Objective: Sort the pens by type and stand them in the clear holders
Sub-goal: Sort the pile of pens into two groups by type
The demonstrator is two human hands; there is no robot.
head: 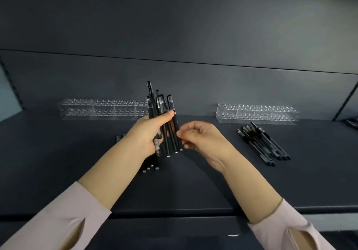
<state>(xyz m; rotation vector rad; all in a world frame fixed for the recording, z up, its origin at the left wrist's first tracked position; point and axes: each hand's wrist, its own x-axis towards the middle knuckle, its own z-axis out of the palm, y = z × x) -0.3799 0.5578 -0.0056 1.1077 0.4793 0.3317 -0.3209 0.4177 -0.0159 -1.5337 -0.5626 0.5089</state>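
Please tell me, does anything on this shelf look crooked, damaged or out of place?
Nothing looks damaged or spilled. The loose black pens on the right lie fanned, not parallel. The bundle of black pens in the left hand stands uneven, one pen much higher. The right hand pinches its rightmost pen.

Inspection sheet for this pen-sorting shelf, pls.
Surface: dark shelf, matte.
Job's things: left holder and right holder, both clear, no pens standing in either; pen bundle held up; loose pile lying at right; more pens lying under the left forearm.
Clutter: nothing seen.
Hands: left hand grips the pen bundle upright; right hand pinches its outermost pen.
Cables: nothing seen.
Surroundings: dark back panel behind the shelf.
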